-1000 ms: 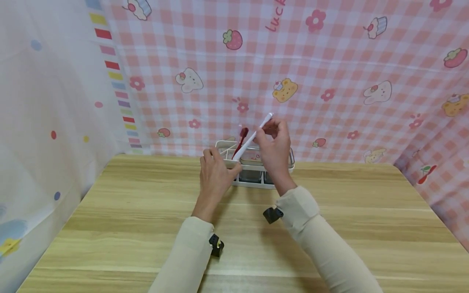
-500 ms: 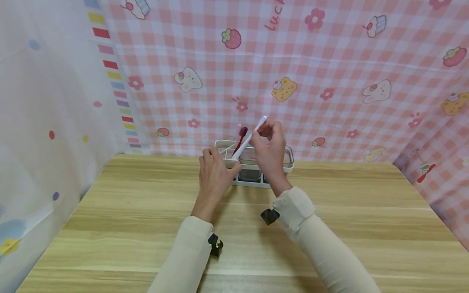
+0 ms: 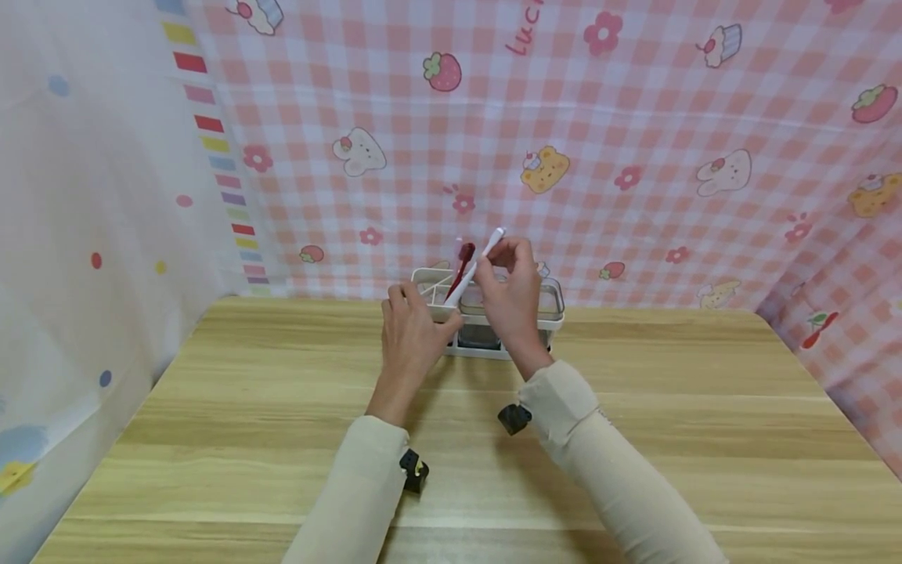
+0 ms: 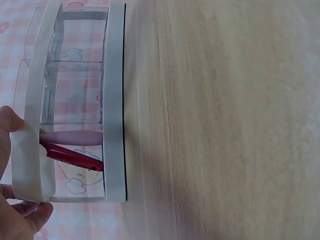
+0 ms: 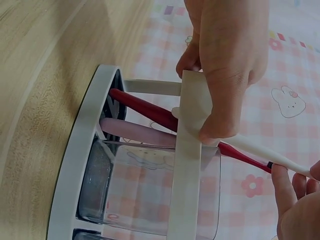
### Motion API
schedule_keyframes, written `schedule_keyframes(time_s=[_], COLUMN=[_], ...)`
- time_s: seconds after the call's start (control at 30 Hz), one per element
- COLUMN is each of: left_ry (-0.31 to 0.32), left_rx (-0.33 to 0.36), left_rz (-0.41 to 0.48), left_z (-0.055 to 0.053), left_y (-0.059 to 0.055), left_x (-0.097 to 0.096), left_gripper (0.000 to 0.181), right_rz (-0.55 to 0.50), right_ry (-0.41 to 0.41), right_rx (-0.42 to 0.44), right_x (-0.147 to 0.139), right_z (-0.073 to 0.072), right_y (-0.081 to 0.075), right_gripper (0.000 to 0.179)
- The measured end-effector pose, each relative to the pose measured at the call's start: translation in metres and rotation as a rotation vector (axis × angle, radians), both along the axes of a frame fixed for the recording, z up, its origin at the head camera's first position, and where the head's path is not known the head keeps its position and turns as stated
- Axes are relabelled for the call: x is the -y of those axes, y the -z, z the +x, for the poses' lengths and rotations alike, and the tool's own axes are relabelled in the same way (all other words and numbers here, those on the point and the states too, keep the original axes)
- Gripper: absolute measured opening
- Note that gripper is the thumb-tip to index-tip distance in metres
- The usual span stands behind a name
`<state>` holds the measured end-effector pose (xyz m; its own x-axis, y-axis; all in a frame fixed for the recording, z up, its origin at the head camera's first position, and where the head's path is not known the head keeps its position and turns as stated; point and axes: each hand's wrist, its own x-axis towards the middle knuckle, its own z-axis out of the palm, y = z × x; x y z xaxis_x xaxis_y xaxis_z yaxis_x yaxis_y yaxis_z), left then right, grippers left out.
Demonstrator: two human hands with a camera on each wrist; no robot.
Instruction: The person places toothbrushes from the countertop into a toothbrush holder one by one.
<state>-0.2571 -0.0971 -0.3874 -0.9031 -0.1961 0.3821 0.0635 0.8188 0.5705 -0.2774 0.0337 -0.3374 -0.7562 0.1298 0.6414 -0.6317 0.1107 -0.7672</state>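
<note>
A white toothbrush rack [image 3: 479, 319] with clear cups stands at the table's back. My left hand [image 3: 412, 333] grips its left end, thumb across the front of the upper rim. Pinched near its top in my right hand [image 3: 514, 294] is a slim white toothbrush [image 3: 461, 285], tilted, its lower part entering the left compartment. In the right wrist view its rounded lower end shows just below the rim. A red toothbrush [image 5: 150, 111] leans in that compartment beside a lilac handle [image 5: 137, 132]. My fingers hide the white toothbrush's upper part in places.
Clear cups [image 3: 551, 298] fill the rack's middle and right. Close behind hangs a pink checked cloth [image 3: 634, 227], and a white dotted cloth [image 3: 134, 235] borders the left side. The wooden table [image 3: 634, 368] stretches toward me.
My right hand has moved left and slightly down, bringing the white toothbrush's top left and lower, closer to the red toothbrush. My left hand has kept its grip on the rack.
</note>
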Motion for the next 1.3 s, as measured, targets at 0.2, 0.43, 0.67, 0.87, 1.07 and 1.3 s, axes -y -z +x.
schedule_keyframes(time_s=[0.2,0.43,0.67,0.87,1.07,1.3], left_ry=[0.002,0.001,-0.003,-0.011,-0.011,-0.008], left_rx=[0.011,0.004,-0.028,-0.042,-0.051,-0.037], left_rz=[-0.002,0.004,0.000,-0.004,-0.008,-0.009], left_z=[-0.001,-0.001,0.000,0.000,-0.001,-0.001], left_y=[0.000,0.001,0.001,0.001,0.002,0.002], left_x=[0.001,0.001,0.000,0.000,0.000,0.000], left_gripper=[0.073,0.072,0.071,0.071,0.069,0.070], right_rz=[0.039,0.069,0.084,0.102,0.112,0.133], right_ry=[0.023,0.014,0.012,0.027,0.039,0.027], right_rx=[-0.012,0.005,-0.010,-0.039,-0.043,-0.020], right_x=[0.001,0.003,0.006,0.008,0.009,0.009], right_z=[0.001,0.003,0.003,0.002,0.002,0.003], right_y=[0.001,0.004,0.007,0.010,0.012,0.015], right_gripper=[0.016,0.015,0.013,0.013,0.014,0.014])
